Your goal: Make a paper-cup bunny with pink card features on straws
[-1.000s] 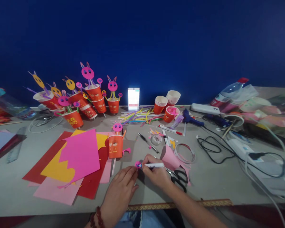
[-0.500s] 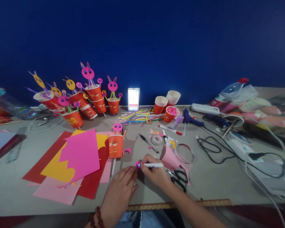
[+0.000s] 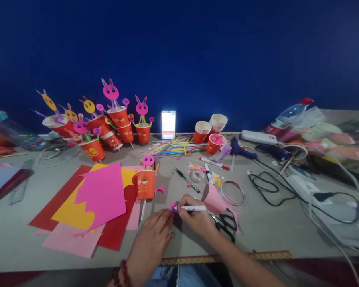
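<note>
A white marker (image 3: pixel 194 208) with a blue tip is gripped in my right hand (image 3: pixel 196 217). Its tip touches a small pink paper piece (image 3: pixel 173 206), partly covered by my fingers. My left hand (image 3: pixel 157 229) lies flat on the table, fingertips against the left edge of that piece. Black-handled scissors (image 3: pixel 225 225) lie just right of my right hand, partly under the wrist. Beyond my left hand stands a red paper cup (image 3: pixel 145 184) with a pink bunny head (image 3: pixel 148 159) on top and a straw below. A pink paper scrap (image 3: pixel 159 190) lies beside the cup.
Stacked coloured sheets (image 3: pixel 101 195) cover the left side. Finished bunny cups (image 3: pixel 118 115) stand at the back left, loose straws (image 3: pixel 176 147) behind. A black pen (image 3: pixel 187 179), tape rolls (image 3: pixel 233 193), a glue gun (image 3: pixel 242 149) and cables (image 3: pixel 269 191) lie to the right.
Hardly anything differs. My right hand and the marker stay over the pink piece with at most a tiny shift, and my left hand keeps its place.
</note>
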